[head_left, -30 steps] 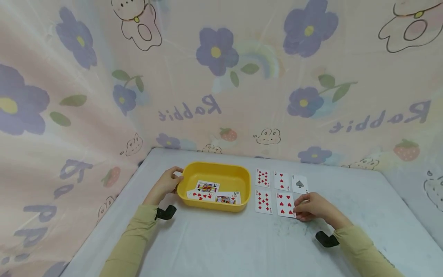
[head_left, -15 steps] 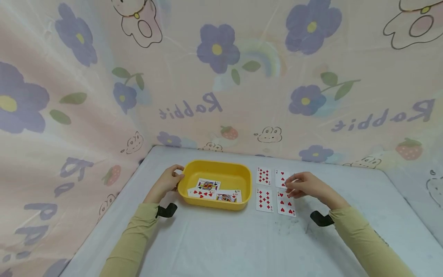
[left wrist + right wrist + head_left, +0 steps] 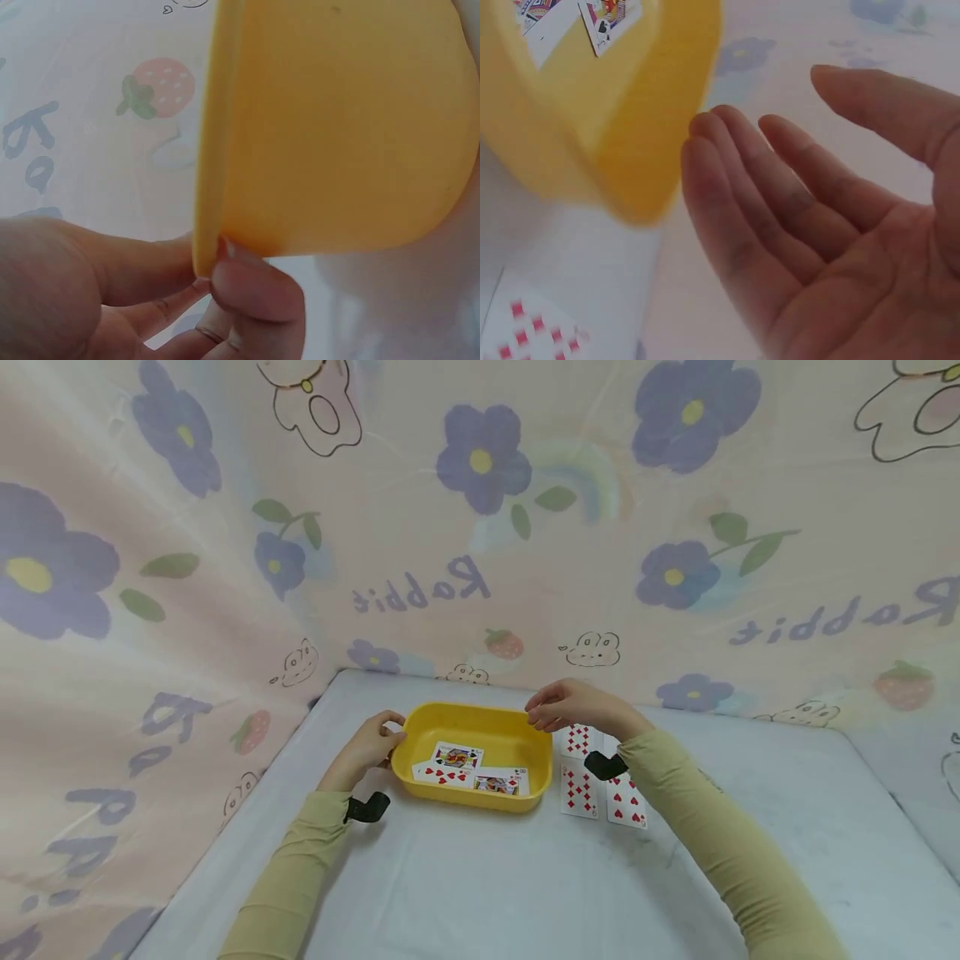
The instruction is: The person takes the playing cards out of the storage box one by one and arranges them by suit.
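Note:
A yellow plastic basin (image 3: 465, 799) holds several playing cards, among them face cards (image 3: 459, 754) and a hearts card (image 3: 444, 774). At its left end my left hand (image 3: 366, 746) pinches the rim, thumb on one side and fingers on the other in the left wrist view. My right hand (image 3: 581, 704) is by the far right corner of the basin. The right wrist view shows its fingers relaxed, thumb apart and palm bare, with fingertips close to the basin wall (image 3: 641, 161); contact is unclear.
Right of the basin lie face-up cards: two of diamonds suit, nearer (image 3: 580, 791) and farther (image 3: 579, 741), and a hearts card (image 3: 625, 802). The right sleeve (image 3: 675, 785) covers the area where other cards lay. A printed curtain (image 3: 420, 635) stands behind the white table (image 3: 435, 893).
My right hand has moved leftward and away from me, from beside the hearts card, over the card rows, to the basin's right end. The left hand keeps its hold on the rim.

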`<action>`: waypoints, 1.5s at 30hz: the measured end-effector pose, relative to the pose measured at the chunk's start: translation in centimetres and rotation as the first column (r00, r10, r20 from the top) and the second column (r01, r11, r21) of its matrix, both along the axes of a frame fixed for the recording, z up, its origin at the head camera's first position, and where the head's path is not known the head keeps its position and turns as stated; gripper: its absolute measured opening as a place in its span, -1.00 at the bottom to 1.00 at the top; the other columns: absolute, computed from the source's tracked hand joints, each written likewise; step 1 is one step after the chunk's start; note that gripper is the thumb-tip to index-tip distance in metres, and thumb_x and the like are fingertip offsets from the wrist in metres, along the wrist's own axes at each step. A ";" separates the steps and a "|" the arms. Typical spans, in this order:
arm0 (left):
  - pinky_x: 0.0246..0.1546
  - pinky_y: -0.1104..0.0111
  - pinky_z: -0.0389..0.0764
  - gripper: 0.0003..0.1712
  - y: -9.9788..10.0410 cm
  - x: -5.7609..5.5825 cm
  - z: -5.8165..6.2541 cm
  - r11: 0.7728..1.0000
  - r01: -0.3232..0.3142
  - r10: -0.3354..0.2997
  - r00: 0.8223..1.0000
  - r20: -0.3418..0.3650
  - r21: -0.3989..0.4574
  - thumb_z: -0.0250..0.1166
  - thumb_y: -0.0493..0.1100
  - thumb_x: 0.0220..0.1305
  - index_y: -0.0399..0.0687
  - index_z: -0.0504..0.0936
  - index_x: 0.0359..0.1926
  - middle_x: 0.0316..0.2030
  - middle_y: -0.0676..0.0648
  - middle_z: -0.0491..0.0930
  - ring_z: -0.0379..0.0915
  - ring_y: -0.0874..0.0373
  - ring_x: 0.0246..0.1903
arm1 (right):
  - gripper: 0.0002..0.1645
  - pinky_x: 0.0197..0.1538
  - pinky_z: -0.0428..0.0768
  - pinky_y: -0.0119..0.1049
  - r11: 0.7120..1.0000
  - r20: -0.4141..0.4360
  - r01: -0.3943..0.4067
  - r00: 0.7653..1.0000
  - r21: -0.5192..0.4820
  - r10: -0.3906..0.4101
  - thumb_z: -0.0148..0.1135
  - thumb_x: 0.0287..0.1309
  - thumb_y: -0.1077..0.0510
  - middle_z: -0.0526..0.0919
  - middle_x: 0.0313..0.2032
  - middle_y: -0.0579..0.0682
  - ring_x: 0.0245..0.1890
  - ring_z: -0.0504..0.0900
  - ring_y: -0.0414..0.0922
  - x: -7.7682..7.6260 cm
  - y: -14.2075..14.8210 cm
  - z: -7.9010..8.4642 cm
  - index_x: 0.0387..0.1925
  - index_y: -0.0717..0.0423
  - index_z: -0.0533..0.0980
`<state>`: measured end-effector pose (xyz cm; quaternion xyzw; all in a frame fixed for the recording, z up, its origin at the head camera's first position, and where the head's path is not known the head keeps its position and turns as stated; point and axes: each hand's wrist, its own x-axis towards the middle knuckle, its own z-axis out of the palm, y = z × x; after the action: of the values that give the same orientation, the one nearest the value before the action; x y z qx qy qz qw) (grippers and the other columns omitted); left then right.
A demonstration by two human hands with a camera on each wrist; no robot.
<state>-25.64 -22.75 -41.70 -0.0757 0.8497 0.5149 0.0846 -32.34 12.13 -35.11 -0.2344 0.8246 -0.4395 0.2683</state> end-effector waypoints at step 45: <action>-0.59 0.39 0.53 -0.69 0.2 -0.1 -0.2 0.999 -0.020 0.020 1.000 -0.021 -0.028 0.07 -0.22 0.44 -0.15 0.38 0.14 -0.26 -0.28 0.47 0.44 0.05 -0.50 | -0.68 0.01 0.53 -0.17 0.972 0.269 -0.230 0.940 0.049 0.209 0.16 0.29 0.14 0.67 -0.16 0.18 -0.17 0.61 0.02 -0.8 -11.6 -6.2 -0.06 0.32 0.55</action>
<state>-25.72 -22.53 -41.87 -0.0802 0.8570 0.5043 0.0697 -33.15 0.49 -41.29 -0.2538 0.7673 -0.4009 0.4314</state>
